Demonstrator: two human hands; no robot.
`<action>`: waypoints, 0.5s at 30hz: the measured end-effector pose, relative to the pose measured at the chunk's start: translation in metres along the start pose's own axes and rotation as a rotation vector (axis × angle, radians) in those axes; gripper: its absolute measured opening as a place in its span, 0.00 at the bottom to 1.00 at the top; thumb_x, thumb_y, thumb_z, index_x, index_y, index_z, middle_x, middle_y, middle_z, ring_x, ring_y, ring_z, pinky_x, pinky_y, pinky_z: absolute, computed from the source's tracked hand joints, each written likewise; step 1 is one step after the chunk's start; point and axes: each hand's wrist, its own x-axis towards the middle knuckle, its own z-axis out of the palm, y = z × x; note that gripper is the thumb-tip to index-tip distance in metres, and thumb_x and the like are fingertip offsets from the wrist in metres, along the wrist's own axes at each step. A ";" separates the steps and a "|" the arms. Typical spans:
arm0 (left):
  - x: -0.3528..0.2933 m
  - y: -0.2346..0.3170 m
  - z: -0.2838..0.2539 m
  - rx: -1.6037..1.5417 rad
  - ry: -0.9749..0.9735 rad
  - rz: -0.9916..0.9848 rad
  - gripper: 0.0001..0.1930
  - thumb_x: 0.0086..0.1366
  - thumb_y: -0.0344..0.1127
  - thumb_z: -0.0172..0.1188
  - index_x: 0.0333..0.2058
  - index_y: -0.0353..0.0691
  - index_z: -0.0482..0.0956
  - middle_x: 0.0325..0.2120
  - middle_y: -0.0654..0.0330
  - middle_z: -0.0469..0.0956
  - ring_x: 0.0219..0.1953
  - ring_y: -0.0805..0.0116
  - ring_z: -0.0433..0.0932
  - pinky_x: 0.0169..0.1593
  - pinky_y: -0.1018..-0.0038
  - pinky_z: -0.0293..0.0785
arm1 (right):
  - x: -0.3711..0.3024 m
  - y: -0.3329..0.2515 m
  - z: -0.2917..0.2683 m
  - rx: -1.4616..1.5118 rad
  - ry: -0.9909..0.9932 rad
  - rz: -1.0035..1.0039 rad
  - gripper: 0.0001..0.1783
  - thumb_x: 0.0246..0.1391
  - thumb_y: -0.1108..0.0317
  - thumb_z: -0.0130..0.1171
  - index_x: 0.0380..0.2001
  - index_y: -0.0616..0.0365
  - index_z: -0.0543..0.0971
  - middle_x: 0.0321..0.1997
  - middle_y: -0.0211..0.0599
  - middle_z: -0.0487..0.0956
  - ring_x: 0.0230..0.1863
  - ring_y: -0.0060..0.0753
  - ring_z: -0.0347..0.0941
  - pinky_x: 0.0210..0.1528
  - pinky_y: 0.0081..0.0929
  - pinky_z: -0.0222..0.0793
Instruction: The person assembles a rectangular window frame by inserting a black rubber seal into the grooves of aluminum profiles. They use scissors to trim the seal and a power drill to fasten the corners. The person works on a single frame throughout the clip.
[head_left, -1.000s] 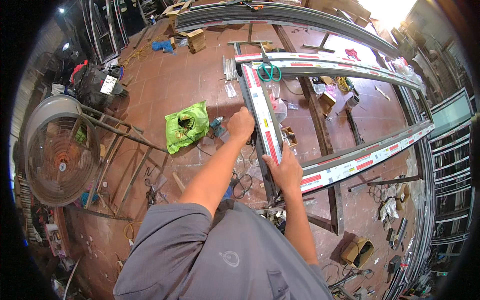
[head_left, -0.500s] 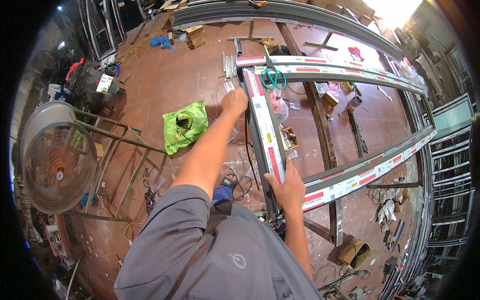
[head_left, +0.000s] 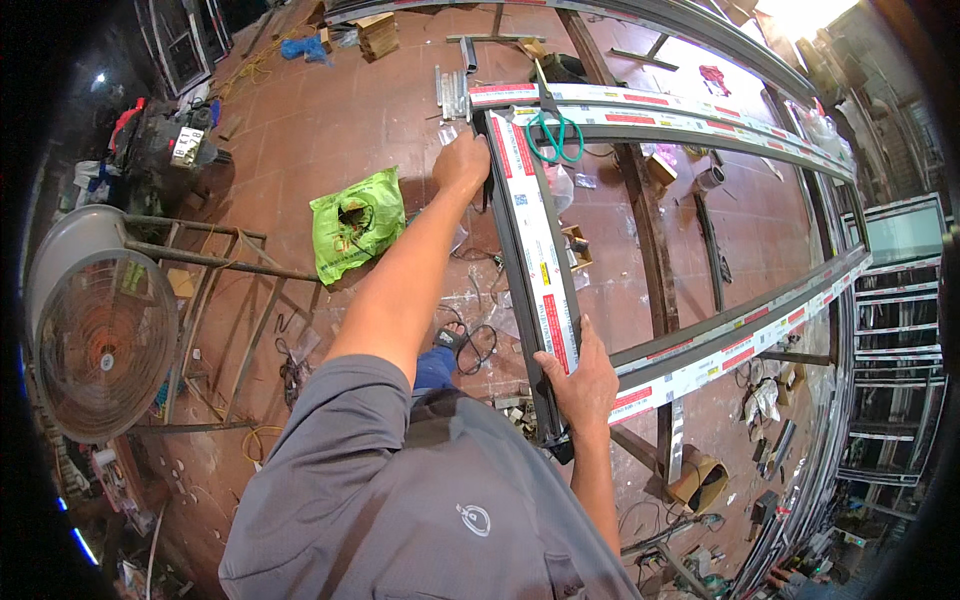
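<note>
A long window or door frame (head_left: 538,235) of dark metal profile, covered in white-and-red protective film, lies raised above the floor before me. My left hand (head_left: 463,163) is closed in a fist against the outer side of its near end bar, close to the upper left corner. Whatever its fingers hold is hidden. My right hand (head_left: 583,385) grips the same bar lower down, thumb on the near side and fingers along the inner edge. Green-handled scissors (head_left: 547,104) rest across the upper left corner, blades pointing away.
Left of the frame, a green plastic bag (head_left: 357,222) lies on the tiled floor. A large fan (head_left: 105,345) and a metal trestle (head_left: 225,262) stand farther left. Dark support beams (head_left: 645,235) run beneath the frame. An open cardboard box (head_left: 698,484) sits at lower right.
The view has shifted slightly. My left hand has slid a little up the bar toward the corner, and the dark strip that hung below it no longer shows. My right hand keeps its hold.
</note>
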 end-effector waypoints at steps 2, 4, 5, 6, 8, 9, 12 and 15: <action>-0.016 0.000 0.002 -0.119 0.017 -0.078 0.23 0.75 0.52 0.55 0.50 0.40 0.87 0.46 0.39 0.88 0.49 0.36 0.87 0.54 0.47 0.81 | -0.001 0.002 0.002 -0.008 0.012 -0.006 0.57 0.57 0.30 0.69 0.73 0.68 0.69 0.63 0.60 0.80 0.60 0.62 0.80 0.58 0.51 0.78; -0.033 -0.012 0.007 -0.219 0.040 -0.082 0.23 0.74 0.54 0.59 0.48 0.40 0.89 0.44 0.40 0.88 0.48 0.37 0.87 0.54 0.48 0.80 | 0.000 0.000 0.000 -0.015 0.011 -0.008 0.57 0.57 0.30 0.69 0.73 0.68 0.69 0.63 0.60 0.80 0.60 0.62 0.80 0.58 0.50 0.78; -0.041 -0.017 0.010 -0.268 0.047 -0.076 0.22 0.74 0.54 0.60 0.47 0.40 0.89 0.44 0.40 0.89 0.48 0.37 0.87 0.53 0.48 0.80 | 0.001 0.000 0.000 -0.019 0.010 -0.008 0.57 0.57 0.30 0.69 0.73 0.68 0.69 0.63 0.60 0.80 0.60 0.62 0.80 0.58 0.50 0.78; -0.052 -0.021 0.008 -0.315 0.054 -0.072 0.22 0.73 0.54 0.61 0.45 0.39 0.90 0.43 0.41 0.89 0.48 0.37 0.87 0.53 0.48 0.80 | 0.001 0.000 0.000 -0.016 0.010 -0.004 0.57 0.57 0.30 0.69 0.73 0.67 0.69 0.63 0.60 0.81 0.60 0.62 0.81 0.58 0.50 0.78; -0.065 -0.024 0.006 -0.380 0.008 -0.173 0.21 0.71 0.52 0.64 0.40 0.38 0.92 0.41 0.42 0.89 0.48 0.39 0.87 0.53 0.49 0.80 | 0.000 0.000 0.000 -0.011 0.008 0.004 0.56 0.58 0.30 0.69 0.73 0.67 0.70 0.62 0.60 0.81 0.59 0.62 0.81 0.57 0.51 0.78; -0.069 -0.024 0.001 -0.348 -0.047 -0.173 0.21 0.71 0.52 0.64 0.41 0.38 0.92 0.41 0.42 0.89 0.48 0.39 0.87 0.53 0.50 0.80 | -0.002 0.000 0.000 -0.011 0.019 -0.002 0.56 0.58 0.30 0.68 0.73 0.67 0.70 0.62 0.60 0.81 0.59 0.62 0.81 0.57 0.51 0.78; -0.082 -0.017 -0.012 -0.259 -0.197 -0.146 0.21 0.72 0.52 0.64 0.45 0.39 0.91 0.43 0.42 0.89 0.51 0.40 0.87 0.56 0.51 0.80 | -0.009 0.002 0.000 -0.013 0.034 0.001 0.55 0.59 0.30 0.67 0.72 0.67 0.70 0.62 0.59 0.81 0.59 0.62 0.81 0.57 0.51 0.78; -0.071 -0.036 0.007 -0.271 -0.189 -0.129 0.23 0.72 0.55 0.63 0.48 0.40 0.90 0.48 0.42 0.88 0.54 0.38 0.85 0.58 0.51 0.79 | -0.007 -0.001 -0.002 -0.009 0.022 0.007 0.55 0.59 0.30 0.67 0.72 0.67 0.70 0.62 0.59 0.81 0.59 0.62 0.81 0.57 0.51 0.78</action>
